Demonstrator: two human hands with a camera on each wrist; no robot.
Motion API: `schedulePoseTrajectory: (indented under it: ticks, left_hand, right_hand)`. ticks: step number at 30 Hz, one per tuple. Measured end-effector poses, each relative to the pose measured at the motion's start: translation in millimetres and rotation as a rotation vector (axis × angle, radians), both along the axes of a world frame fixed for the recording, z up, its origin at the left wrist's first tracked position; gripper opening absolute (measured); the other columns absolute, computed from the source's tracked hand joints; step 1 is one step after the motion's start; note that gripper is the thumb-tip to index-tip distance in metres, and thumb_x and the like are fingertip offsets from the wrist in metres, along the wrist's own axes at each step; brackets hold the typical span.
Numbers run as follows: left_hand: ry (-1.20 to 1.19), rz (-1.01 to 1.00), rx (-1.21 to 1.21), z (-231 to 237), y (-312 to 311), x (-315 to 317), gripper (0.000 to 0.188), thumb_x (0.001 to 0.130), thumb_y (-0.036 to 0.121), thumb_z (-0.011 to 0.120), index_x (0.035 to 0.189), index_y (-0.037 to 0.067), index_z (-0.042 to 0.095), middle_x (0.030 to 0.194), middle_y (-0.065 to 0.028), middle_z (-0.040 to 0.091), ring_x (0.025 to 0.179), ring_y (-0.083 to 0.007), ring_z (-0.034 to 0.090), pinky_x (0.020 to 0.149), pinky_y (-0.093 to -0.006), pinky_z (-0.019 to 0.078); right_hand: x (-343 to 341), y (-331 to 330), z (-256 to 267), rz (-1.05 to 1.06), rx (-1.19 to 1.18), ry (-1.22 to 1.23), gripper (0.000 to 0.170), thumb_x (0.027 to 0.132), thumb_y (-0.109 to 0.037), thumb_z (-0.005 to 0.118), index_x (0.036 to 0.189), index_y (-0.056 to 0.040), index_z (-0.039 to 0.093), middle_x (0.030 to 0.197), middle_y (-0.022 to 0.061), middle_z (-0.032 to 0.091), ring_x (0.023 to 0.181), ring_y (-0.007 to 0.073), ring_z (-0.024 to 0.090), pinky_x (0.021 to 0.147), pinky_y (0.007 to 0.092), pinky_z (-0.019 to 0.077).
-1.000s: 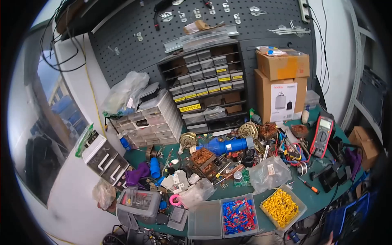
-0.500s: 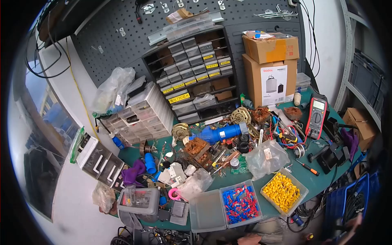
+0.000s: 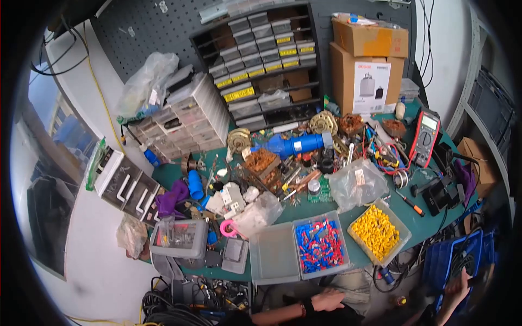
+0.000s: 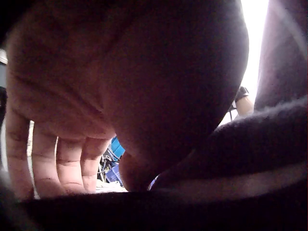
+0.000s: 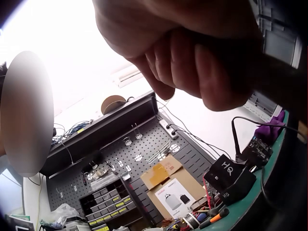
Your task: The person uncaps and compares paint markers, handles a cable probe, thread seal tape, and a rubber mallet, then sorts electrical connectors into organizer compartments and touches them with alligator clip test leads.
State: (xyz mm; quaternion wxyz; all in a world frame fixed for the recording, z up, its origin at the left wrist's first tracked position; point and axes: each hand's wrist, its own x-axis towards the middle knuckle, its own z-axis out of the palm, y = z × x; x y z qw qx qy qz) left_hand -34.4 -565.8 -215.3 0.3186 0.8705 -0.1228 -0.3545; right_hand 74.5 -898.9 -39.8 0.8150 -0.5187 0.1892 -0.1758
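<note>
My left hand (image 3: 328, 300) lies low in front of the bench, palm down near the lap, with a dark band at the wrist. In the left wrist view its fingers (image 4: 44, 161) stretch out almost straight, and nothing is held. At the lower right, my right hand (image 3: 459, 287) hovers beside a blue crate (image 3: 435, 266) that holds coiled black cable (image 3: 463, 264). The right wrist view shows its fingers (image 5: 185, 72) loosely bent, with nothing visible in their grasp; a dark shape fills the area beside them. Both hands are off the tabletop.
On the green bench (image 3: 405, 228) are a tub of yellow connectors (image 3: 375, 232), a box of blue and red terminals (image 3: 321, 245), a plastic bag (image 3: 356, 187), a blue plug (image 3: 293, 145) and a red multimeter (image 3: 426, 138). A drawer rack (image 3: 255, 65) and cartons (image 3: 367, 79) stand behind.
The head view has tilted downward. My left hand has come into view below the bench. My right hand has risen from the lower edge to beside the blue crate.
</note>
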Motion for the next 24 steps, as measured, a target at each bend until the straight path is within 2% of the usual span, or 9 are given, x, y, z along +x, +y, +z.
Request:
schedulePoseTrajectory:
  ticks: [2, 5, 7, 12, 14, 16, 18, 21, 24]
  left_hand:
    - [-0.054, -0.082, 0.005, -8.6, -3.7, -7.0, 0.05, 0.096, 0.041, 0.051, 0.126, 0.002, 0.048, 0.11, -0.0216, 0.058, 0.105, -0.0397, 0.055, 0.093, -0.0475, 0.0418]
    - [-0.102, 0.015, -0.135, -0.5, -5.3, -17.2, 0.043, 0.095, 0.038, 0.052, 0.122, 0.005, 0.049, 0.108, -0.0195, 0.059, 0.102, -0.039, 0.056, 0.089, -0.0478, 0.0431]
    - [-0.106, 0.077, -0.207, 13.7, -4.0, -16.7, 0.041, 0.095, 0.038, 0.053, 0.121, 0.005, 0.05, 0.107, -0.0189, 0.06, 0.101, -0.0382, 0.057, 0.088, -0.0472, 0.0436]
    - [-0.173, 0.081, -0.598, 83.4, 0.1, -10.4, 0.038, 0.09, 0.039, 0.061, 0.094, 0.001, 0.061, 0.089, -0.018, 0.063, 0.087, -0.0352, 0.061, 0.075, -0.0432, 0.0475]
    - [-0.071, 0.034, -0.569, 119.3, 5.1, -17.9, 0.041, 0.088, 0.04, 0.063, 0.084, -0.001, 0.063, 0.08, -0.0181, 0.063, 0.079, -0.0358, 0.061, 0.069, -0.0434, 0.0479]
    - [0.08, -0.069, -0.568, 147.7, 15.6, -27.2, 0.044, 0.089, 0.04, 0.062, 0.079, -0.003, 0.062, 0.073, -0.0181, 0.061, 0.073, -0.0376, 0.061, 0.065, -0.0441, 0.0472]
    - [0.06, 0.113, -0.72, 154.6, 24.4, -53.9, 0.047, 0.09, 0.04, 0.061, 0.075, -0.005, 0.061, 0.069, -0.0183, 0.059, 0.07, -0.0381, 0.06, 0.062, -0.0444, 0.0466]
    - [-0.069, 0.28, -0.692, 171.9, 48.5, -82.3, 0.047, 0.09, 0.04, 0.061, 0.073, -0.004, 0.06, 0.068, -0.0179, 0.058, 0.069, -0.0375, 0.059, 0.062, -0.0435, 0.0466]
    - [-0.228, 0.537, -0.259, 205.0, 75.8, -115.5, 0.034, 0.085, 0.031, 0.068, 0.073, 0.0, 0.06, 0.073, -0.0148, 0.057, 0.071, -0.0346, 0.058, 0.065, -0.0407, 0.047]
  right_hand:
    - [-1.6, 12.4, 9.3, 0.004, -0.028, 0.018, 0.047, 0.096, -0.011, 0.053, 0.054, -0.0136, 0.034, 0.048, -0.0041, 0.025, 0.04, 0.0066, 0.017, 0.039, 0.0258, 0.0143]
    - [-9.1, 29.4, 28.1, 0.054, -0.074, -0.005, 0.047, 0.098, -0.012, 0.05, 0.054, -0.0133, 0.034, 0.048, -0.0035, 0.026, 0.04, 0.0074, 0.016, 0.039, 0.0264, 0.0148]
    - [-23.8, 46.2, 50.4, 0.352, -0.128, -0.201, 0.047, 0.098, -0.013, 0.049, 0.054, -0.0131, 0.034, 0.047, -0.0031, 0.026, 0.039, 0.008, 0.017, 0.039, 0.0267, 0.0152]
    - [-22.1, 100.1, 77.1, 1.152, -0.009, -0.51, 0.049, 0.098, -0.016, 0.046, 0.051, -0.0147, 0.035, 0.045, -0.0004, 0.034, 0.039, 0.0124, 0.035, 0.042, 0.027, 0.0322]
    - [-28.8, 96.7, 50.4, 1.116, -0.154, -0.399, 0.027, 0.089, -0.026, 0.06, 0.071, -0.0099, 0.048, 0.051, -0.0056, 0.035, 0.032, 0.0099, 0.029, 0.029, 0.0273, 0.0235]
    - [-28.1, 150.2, 50.1, 1.322, -0.149, -0.436, 0.043, 0.083, -0.02, 0.063, 0.051, -0.0111, 0.037, 0.039, -0.0017, 0.038, 0.028, 0.0139, 0.038, 0.031, 0.0258, 0.0325]
    - [-40.8, 202.5, 47.0, 1.435, -0.093, -0.508, 0.05, 0.082, -0.02, 0.063, 0.044, -0.0125, 0.031, 0.037, 0.0002, 0.039, 0.027, 0.0158, 0.039, 0.031, 0.0257, 0.0323]
    - [-69.8, 247.4, 32.9, 1.37, -0.15, -0.521, 0.034, 0.08, -0.018, 0.065, 0.062, -0.0072, 0.038, 0.046, 0.0046, 0.046, 0.036, 0.0207, 0.045, 0.039, 0.0301, 0.0347]
    - [-82.4, 285.6, 27.0, 1.603, -0.213, -0.601, 0.033, 0.072, 0.002, 0.068, 0.05, -0.0024, 0.043, 0.048, 0.008, 0.045, 0.037, 0.0218, 0.044, 0.039, 0.0329, 0.0271]
